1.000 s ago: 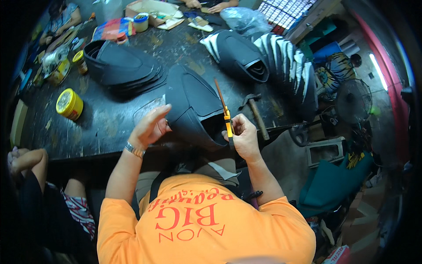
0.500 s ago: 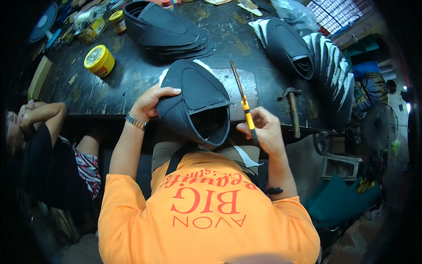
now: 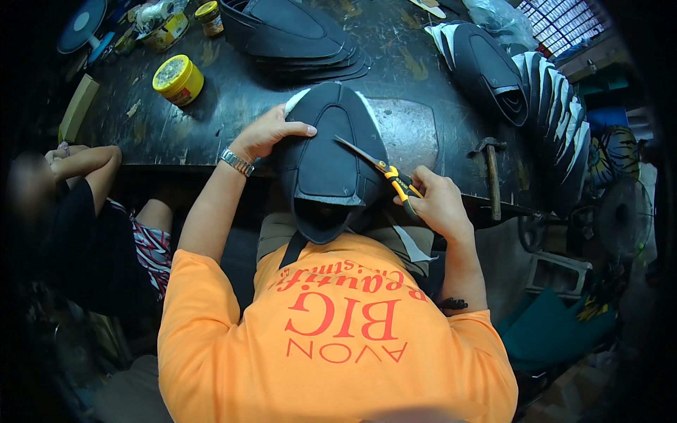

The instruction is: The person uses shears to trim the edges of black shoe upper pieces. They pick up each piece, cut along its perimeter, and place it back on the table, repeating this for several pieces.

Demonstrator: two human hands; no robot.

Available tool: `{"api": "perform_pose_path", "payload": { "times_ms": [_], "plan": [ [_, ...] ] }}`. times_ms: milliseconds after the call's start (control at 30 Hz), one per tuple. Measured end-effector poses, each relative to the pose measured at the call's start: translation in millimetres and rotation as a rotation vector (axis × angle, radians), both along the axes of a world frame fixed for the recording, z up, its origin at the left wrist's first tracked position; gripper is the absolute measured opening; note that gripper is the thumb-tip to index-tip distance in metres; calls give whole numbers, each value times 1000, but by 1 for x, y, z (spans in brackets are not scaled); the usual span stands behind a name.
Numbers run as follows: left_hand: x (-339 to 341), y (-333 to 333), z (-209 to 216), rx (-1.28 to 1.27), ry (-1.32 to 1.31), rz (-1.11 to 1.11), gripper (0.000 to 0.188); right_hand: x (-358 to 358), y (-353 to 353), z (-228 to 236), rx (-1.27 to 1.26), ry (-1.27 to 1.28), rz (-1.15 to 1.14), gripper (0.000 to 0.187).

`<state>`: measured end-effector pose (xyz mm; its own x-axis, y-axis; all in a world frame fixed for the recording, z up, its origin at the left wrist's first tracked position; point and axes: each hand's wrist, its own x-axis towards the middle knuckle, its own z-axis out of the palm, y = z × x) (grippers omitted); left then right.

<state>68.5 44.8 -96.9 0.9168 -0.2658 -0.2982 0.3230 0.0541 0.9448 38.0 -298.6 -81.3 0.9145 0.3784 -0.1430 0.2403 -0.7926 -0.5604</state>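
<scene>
My left hand (image 3: 271, 135) grips a black shoe upper (image 3: 326, 158) by its left edge, thumb on top and the other fingers hidden behind it. White lining shows along the upper's far edges, and its opening faces me. In my right hand (image 3: 441, 203) are scissors (image 3: 397, 178) with yellow and black handles. Their blades lie across the upper's right side, pointing up and left toward my left thumb; whether they touch it I cannot tell. A pale offcut strip (image 3: 412, 243) hangs by my right thigh.
On the dark table (image 3: 240, 130) are stacked black uppers (image 3: 289, 35), a yellow tub (image 3: 178, 80), a hammer (image 3: 492, 176), and a row of uppers with white lining (image 3: 557, 120) at the right. Another person (image 3: 77, 225) sits at the left. A fan (image 3: 624, 215) stands far right.
The upper has turned so its opening faces straight toward me. The scissors have swung left, from upright beside the upper to lying over its right side. My view has shifted slightly.
</scene>
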Motion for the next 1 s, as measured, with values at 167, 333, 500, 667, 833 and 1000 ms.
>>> {"api": "perform_pose_path", "payload": {
  "times_ms": [167,333,500,667,833,1000],
  "plan": [
    [-12,-16,3,-112,-220,23,58,14,2,-19,944,297,-194,37],
    [-7,-37,13,-76,-362,-144,60,35,21,-23,1269,386,-179,46],
    [4,-48,30,106,-300,-267,60,50,38,-16,1441,248,-195,47],
    [8,-61,32,237,-316,-217,56,54,42,-10,1133,-97,-133,43],
    [14,-63,19,228,-295,-86,47,71,40,-12,928,-346,-133,38],
    [15,-48,1,213,-266,4,45,64,13,-9,1104,-265,-115,37]
  ]
}}
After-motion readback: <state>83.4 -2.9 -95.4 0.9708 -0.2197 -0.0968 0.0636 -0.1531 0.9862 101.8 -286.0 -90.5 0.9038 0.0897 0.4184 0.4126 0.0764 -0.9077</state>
